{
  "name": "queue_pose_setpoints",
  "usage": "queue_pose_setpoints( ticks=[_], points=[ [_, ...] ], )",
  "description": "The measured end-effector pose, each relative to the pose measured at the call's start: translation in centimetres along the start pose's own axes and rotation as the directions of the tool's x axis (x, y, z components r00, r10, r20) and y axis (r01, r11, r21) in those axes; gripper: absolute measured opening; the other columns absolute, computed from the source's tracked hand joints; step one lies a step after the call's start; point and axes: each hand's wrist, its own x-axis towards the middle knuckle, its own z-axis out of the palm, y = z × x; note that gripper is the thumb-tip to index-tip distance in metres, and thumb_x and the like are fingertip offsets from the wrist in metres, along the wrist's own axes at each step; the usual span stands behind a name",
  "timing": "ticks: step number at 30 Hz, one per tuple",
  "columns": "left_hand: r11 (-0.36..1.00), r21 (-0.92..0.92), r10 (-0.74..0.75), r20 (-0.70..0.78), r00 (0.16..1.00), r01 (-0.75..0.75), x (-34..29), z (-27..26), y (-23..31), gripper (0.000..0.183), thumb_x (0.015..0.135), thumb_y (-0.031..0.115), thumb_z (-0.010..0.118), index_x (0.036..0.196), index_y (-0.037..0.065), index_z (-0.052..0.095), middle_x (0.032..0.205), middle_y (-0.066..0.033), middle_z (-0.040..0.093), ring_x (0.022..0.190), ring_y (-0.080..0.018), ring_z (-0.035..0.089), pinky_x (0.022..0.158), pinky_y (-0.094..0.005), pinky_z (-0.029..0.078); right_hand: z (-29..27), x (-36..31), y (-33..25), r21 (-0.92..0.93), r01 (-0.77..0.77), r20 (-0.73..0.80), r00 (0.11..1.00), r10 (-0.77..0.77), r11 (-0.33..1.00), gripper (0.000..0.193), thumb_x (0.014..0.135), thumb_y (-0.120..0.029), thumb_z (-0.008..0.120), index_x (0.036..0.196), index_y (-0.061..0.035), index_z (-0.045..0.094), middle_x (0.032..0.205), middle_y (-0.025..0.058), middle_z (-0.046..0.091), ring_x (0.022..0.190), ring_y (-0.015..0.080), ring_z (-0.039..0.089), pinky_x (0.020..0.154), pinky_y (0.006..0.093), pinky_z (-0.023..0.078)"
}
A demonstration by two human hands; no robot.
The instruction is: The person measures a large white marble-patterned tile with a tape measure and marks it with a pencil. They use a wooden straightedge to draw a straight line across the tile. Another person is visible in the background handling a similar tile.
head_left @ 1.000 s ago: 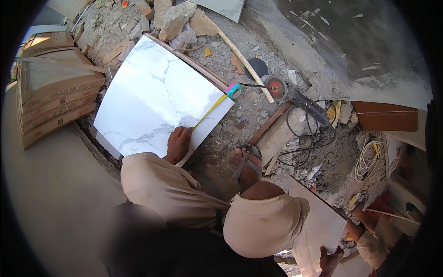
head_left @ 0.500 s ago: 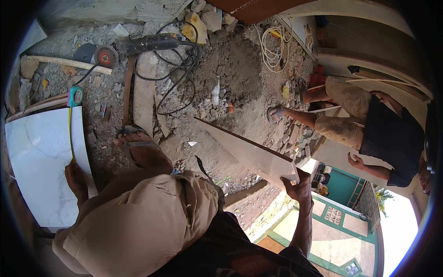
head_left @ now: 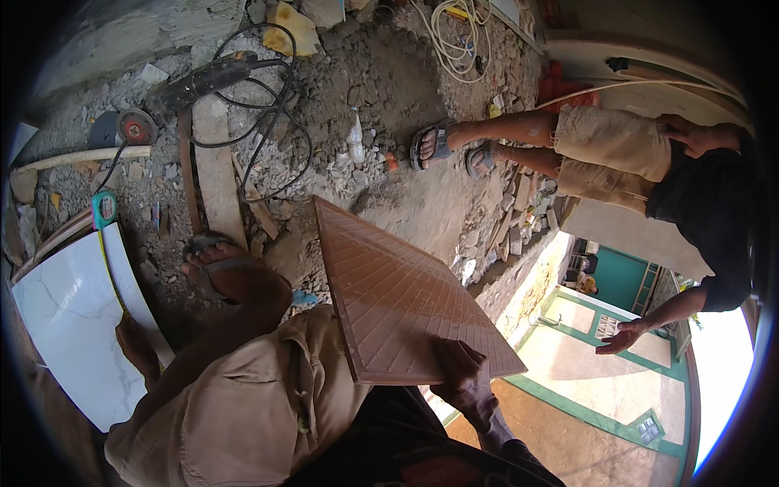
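Observation:
A white marbled tile [head_left: 61, 304] lies at the left, and a teal tape measure [head_left: 105, 209] sits at its far edge. The yellow blade [head_left: 111, 272] runs across the tile to my left hand [head_left: 138, 347], whose fingers are closed on the blade's near end. My right hand [head_left: 464, 375] grips the near edge of a second tile [head_left: 398, 300], held up beside my knee. This tile is tilted so that its brown, ribbed back shows.
An angle grinder [head_left: 203, 85] with a black cord [head_left: 304, 134] lies on the rubble ahead. Wood strips [head_left: 215, 170] lie near my sandalled foot [head_left: 217, 264]. At the right stands a co-worker in shorts [head_left: 608, 146], one hand [head_left: 623, 337] held out. A pale cable [head_left: 458, 53] lies coiled beyond.
My right hand has drawn the second tile nearer and turned it, bringing its ribbed back into sight. The co-worker has stepped leftward and stretched out a hand. My left hand stays at the blade.

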Motion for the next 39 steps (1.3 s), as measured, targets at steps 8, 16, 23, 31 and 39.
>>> queue_pose_setpoints(
  ticks=[8, 16, 23, 31, 39],
  points=[
    [0.995, 0.081, 0.052, -0.019, 0.998, -0.050, 0.3, -2.0, 2.0, 0.014, 0.098, 0.008, 0.056, 0.110, 0.003, 0.061, 0.098, -0.0178, 0.058, 0.096, -0.0404, 0.056, 0.082, -0.0472, 0.046, -3.0, 5.0, 3.6, 0.027, -0.139, -0.085, 0.986, 0.141, 0.990, 0.021, 0.073, 0.002, 0.070, 0.094, 0.0031, 0.072, 0.080, 0.0204, 0.069, 0.070, 0.0382, 0.069, 0.064, 0.0413, 0.055],
    [0.993, 0.068, 0.103, -0.088, 0.991, -0.097, 0.5, -1.8, 3.9, 0.018, 0.093, 0.004, 0.059, 0.111, 0.005, 0.064, 0.097, -0.0147, 0.060, 0.095, -0.0363, 0.058, 0.080, -0.0458, 0.049, -5.7, 5.0, 8.0, 0.081, -0.259, -0.129, 0.955, 0.267, 0.963, 0.026, 0.068, -0.011, 0.081, 0.088, 0.0034, 0.072, 0.080, 0.0192, 0.073, 0.067, 0.0313, 0.071, 0.066, 0.0394, 0.054],
    [0.991, 0.073, 0.118, -0.084, 0.989, -0.112, 0.5, -2.6, 3.6, 0.019, 0.095, 0.008, 0.058, 0.114, 0.007, 0.062, 0.099, -0.0128, 0.061, 0.096, -0.0361, 0.059, 0.080, -0.0458, 0.051, -7.0, 3.0, 10.3, 0.153, -0.168, -0.124, 0.974, 0.188, 0.974, 0.022, 0.071, -0.007, 0.081, 0.087, 0.0042, 0.073, 0.078, 0.0123, 0.074, 0.070, 0.0161, 0.068, 0.066, 0.0351, 0.053],
    [0.994, 0.090, 0.058, -0.048, 0.997, -0.053, 0.2, -2.8, 3.1, 0.019, 0.098, 0.011, 0.056, 0.116, 0.008, 0.063, 0.103, -0.0130, 0.062, 0.099, -0.0361, 0.059, 0.082, -0.0463, 0.051, -9.0, 7.4, 9.3, 0.121, -0.050, -0.067, 0.996, 0.058, 0.991, 0.021, 0.069, -0.007, 0.082, 0.086, 0.0024, 0.076, 0.079, 0.0129, 0.076, 0.069, 0.0181, 0.071, 0.065, 0.0326, 0.055],
    [0.998, 0.054, 0.036, -0.082, 0.996, -0.032, -0.7, -3.3, 3.1, 0.019, 0.098, 0.011, 0.057, 0.116, 0.007, 0.063, 0.101, -0.0130, 0.062, 0.097, -0.0354, 0.059, 0.082, -0.0454, 0.050, -10.5, 15.5, 9.5, 0.125, -0.182, -0.008, 0.983, 0.184, 0.975, 0.035, 0.065, -0.014, 0.084, 0.097, 0.0000, 0.078, 0.087, 0.0135, 0.077, 0.076, 0.0219, 0.072, 0.073, 0.0345, 0.055]
  ],
)
